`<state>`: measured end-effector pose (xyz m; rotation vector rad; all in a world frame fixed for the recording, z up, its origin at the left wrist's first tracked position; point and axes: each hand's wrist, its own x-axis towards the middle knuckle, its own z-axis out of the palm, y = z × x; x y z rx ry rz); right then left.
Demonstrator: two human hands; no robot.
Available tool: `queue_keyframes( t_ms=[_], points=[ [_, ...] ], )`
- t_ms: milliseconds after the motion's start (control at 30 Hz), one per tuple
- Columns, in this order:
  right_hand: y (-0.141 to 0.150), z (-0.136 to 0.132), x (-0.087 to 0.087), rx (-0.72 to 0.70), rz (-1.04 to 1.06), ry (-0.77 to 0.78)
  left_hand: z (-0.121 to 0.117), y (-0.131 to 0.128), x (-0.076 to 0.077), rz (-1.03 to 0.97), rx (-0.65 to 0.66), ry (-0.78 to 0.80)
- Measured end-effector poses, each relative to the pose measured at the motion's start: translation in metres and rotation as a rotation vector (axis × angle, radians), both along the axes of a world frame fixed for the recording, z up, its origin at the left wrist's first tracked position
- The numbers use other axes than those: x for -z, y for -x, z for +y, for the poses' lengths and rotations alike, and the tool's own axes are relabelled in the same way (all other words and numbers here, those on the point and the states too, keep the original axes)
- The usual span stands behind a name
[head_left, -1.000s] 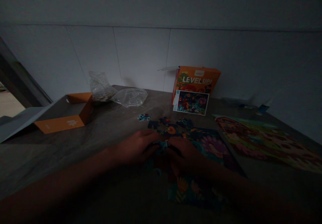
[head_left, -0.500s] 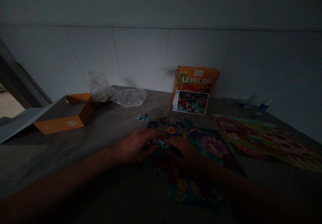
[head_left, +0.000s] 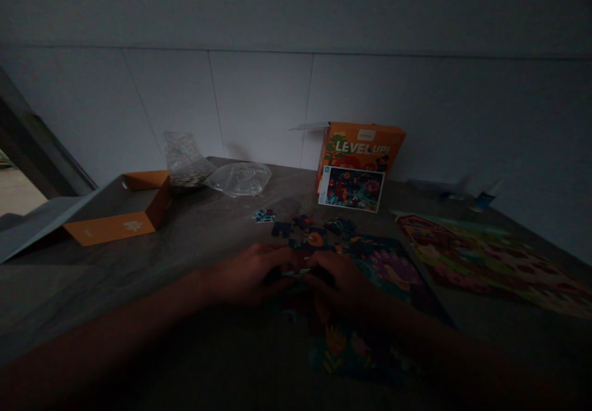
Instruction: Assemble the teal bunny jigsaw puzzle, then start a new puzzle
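My left hand (head_left: 256,272) and my right hand (head_left: 340,275) meet over a partly joined jigsaw puzzle (head_left: 393,266) with a dark undersea picture. Between their fingertips is a teal and white puzzle piece (head_left: 298,272), mostly covered by the fingers; both hands are closed on it. Just beyond the hands lie loose pieces: a dark blue one (head_left: 280,229), one with red on it (head_left: 303,221), and a light teal one (head_left: 264,215) farther left. Deep shadow hides much of the puzzle's near side.
An orange "LEVEL UP!" box (head_left: 363,146) stands at the wall with a picture card (head_left: 350,189) against it. Left are an open orange box (head_left: 113,229), a bag of pieces (head_left: 185,164) and a clear plastic bag (head_left: 240,179). Another puzzle (head_left: 481,260) lies right.
My left hand has shifted slightly, its fingers now curled more over the puzzle piece, which shows less. The right hand has hardly moved.
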<state>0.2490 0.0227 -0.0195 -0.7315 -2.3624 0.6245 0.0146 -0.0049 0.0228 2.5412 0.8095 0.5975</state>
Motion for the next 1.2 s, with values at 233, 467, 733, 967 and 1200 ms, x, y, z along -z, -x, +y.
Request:
queue_keyframes(
  t_ms=[233,467,733,967,1200],
  points=[
    [0.0,-0.001,0.0,0.002,-0.002,-0.023,-0.001,0.0,0.0,0.049,0.025,0.037],
    [-0.001,0.001,0.002,-0.015,0.005,-0.051,0.0,0.001,0.001,0.034,0.055,0.023],
    [0.0,0.001,-0.003,0.041,0.023,0.067,0.0,0.002,0.004,0.071,-0.04,0.102],
    [-0.011,0.025,-0.007,0.52,-0.088,0.074,-0.001,-0.001,-0.001,0.062,-0.112,0.243],
    [-0.027,0.049,-0.009,0.658,-0.181,0.15,0.0,-0.001,-0.001,0.053,-0.073,0.187]
  ],
)
